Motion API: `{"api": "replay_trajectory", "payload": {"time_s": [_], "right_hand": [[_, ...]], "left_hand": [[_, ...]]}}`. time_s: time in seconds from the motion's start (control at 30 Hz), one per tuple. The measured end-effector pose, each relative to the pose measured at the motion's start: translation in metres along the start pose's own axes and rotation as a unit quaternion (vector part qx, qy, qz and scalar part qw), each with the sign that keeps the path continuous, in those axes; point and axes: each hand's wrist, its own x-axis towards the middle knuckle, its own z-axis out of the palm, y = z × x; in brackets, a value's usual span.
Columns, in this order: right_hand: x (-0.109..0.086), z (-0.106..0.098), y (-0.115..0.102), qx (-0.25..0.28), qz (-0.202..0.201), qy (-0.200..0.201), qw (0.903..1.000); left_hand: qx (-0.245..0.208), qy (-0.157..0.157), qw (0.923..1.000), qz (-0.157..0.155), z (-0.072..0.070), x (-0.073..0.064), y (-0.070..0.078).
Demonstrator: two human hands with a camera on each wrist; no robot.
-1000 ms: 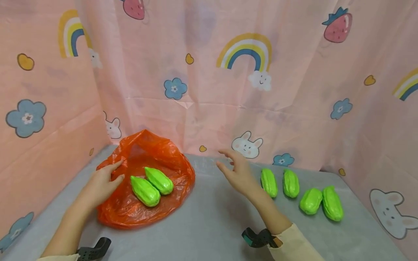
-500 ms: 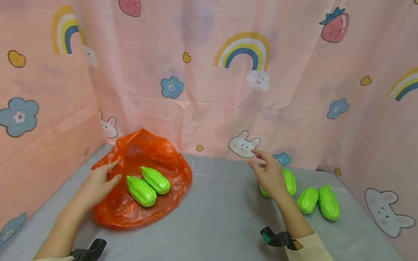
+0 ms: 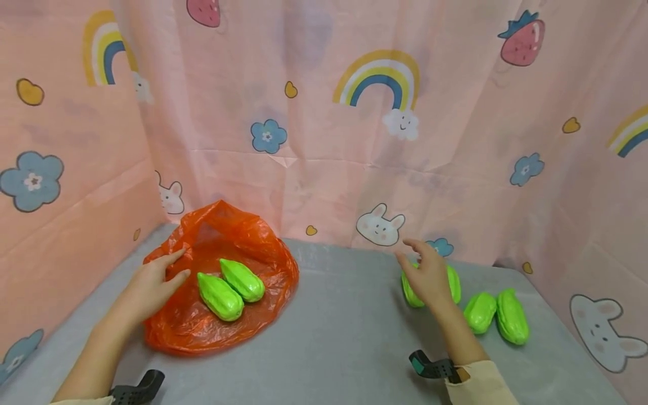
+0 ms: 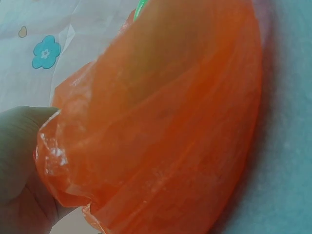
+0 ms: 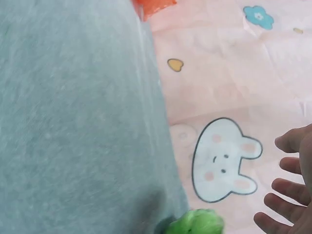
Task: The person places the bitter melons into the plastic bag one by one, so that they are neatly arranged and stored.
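Four vegetables [image 3: 513, 318] near table edge [image 3: 478, 270], bag [image 3: 243, 219] apart

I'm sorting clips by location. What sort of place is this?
Probably a makeshift recording booth: pink printed sheets hang behind and beside a grey tabletop, and the person wears black wrist devices.

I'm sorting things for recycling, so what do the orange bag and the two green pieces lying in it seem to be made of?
Orange bag: probably thin plastic film with a slight sheen; it is crinkled and partly see-through.
Green pieces: perhaps plastic or painted foam, glossy, with bright highlights along their ridges; looks alone can't settle which.
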Motion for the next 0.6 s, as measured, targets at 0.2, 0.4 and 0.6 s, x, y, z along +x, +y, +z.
{"api": "replay_trajectory", "payload": {"time_s": [0.2, 0.4, 0.6], "right_hand": [[-0.002, 0.010, 0.015, -0.028, 0.010, -0.017, 0.9994], [-0.004, 0.016, 0.025, -0.059, 0.020, -0.025, 0.9977], [-0.006, 0.019, 0.034, -0.077, 0.034, -0.032, 0.9960]], "left_hand": [[0.000, 0.002, 1.0000, 0.000, 0.000, 0.001, -0.001], [-0.004, -0.005, 0.9999, -0.009, -0.002, 0.003, 0.001], [-0.006, -0.007, 0.9999, -0.008, 0.000, 0.001, 0.002]]}}
